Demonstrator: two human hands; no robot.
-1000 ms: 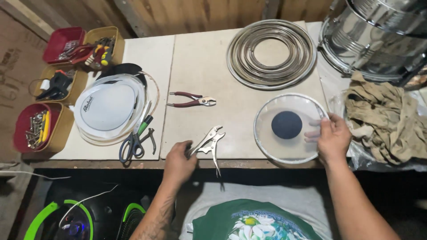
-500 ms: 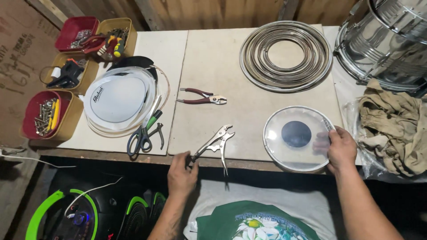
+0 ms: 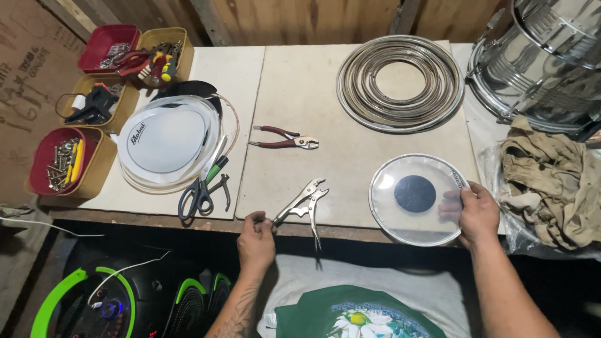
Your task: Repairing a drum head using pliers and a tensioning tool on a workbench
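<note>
My left hand (image 3: pixel 255 236) sits at the table's front edge, fingers closed on the handle end of silver locking pliers (image 3: pixel 303 201) that lie on the board. My right hand (image 3: pixel 477 213) grips the right rim of a clear round drum head (image 3: pixel 400 216) with a black dot in its middle, lying flat near the front edge. Red-handled pliers (image 3: pixel 285 138) lie further back in the middle of the table, apart from both hands.
A stack of metal hoops (image 3: pixel 400 81) lies at the back. White drum heads (image 3: pixel 166 141) and scissors (image 3: pixel 200 188) are left. Trays of screws and tools (image 3: pixel 62 163) line the left edge. A chrome drum shell (image 3: pixel 544 56) and tan cloth (image 3: pixel 551 181) are right.
The view has shifted slightly. My left hand has closed on the locking pliers' handle at the table edge; my right hand stays on the clear drum head's rim.
</note>
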